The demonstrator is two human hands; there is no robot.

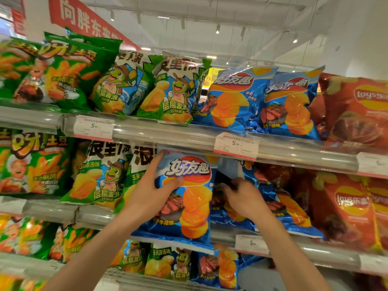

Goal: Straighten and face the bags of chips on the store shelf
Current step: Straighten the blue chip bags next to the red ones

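A blue chip bag [189, 198] with orange ridged chips on its front stands upright at the front of the middle shelf [310, 157]. My left hand [147, 190] grips its upper left side, thumb across the front and fingers along the edge. My right hand [241, 198] reaches in behind the bag's right edge, fingers curled among the slumped blue bags [279, 206] there; whether it grips one I cannot tell. Two more blue bags [231, 101] [291, 103] stand facing out on the upper shelf.
Green bags [98, 175] with a cartoon turtle fill the shelf to the left, and red bags [348, 208] the right. Clear shelf rails carry price tags [236, 146]. A lower shelf [315, 255] holds more bags. A red banner [88, 19] hangs above.
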